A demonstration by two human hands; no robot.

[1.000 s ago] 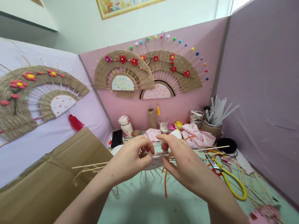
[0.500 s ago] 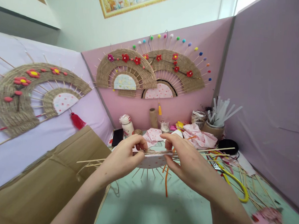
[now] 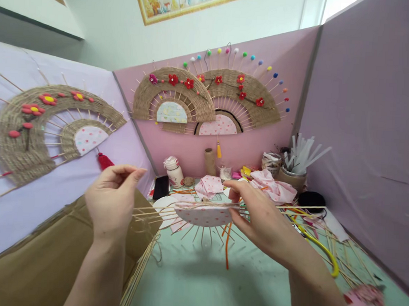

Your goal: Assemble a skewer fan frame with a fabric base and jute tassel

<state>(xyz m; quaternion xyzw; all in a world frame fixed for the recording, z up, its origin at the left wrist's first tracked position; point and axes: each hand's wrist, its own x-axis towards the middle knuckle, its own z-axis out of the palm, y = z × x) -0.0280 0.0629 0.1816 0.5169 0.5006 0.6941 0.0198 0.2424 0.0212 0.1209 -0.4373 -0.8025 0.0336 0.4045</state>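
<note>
One right hand (image 3: 261,216): fingers pinch fan (image 3: 203,215) edge, likely for steadiness.
Left hand (image 3: 112,200): raised, fingers pinched together; contents unclear.

Can read no text, label, brand, number or sign anywhere. Can see reddish markings on the white bottle (image 3: 174,174), too small to tell as lettering or drawing. Can make out just painted colours on the framed picture (image 3: 196,1), cut off at the top, without readable writing.
</note>
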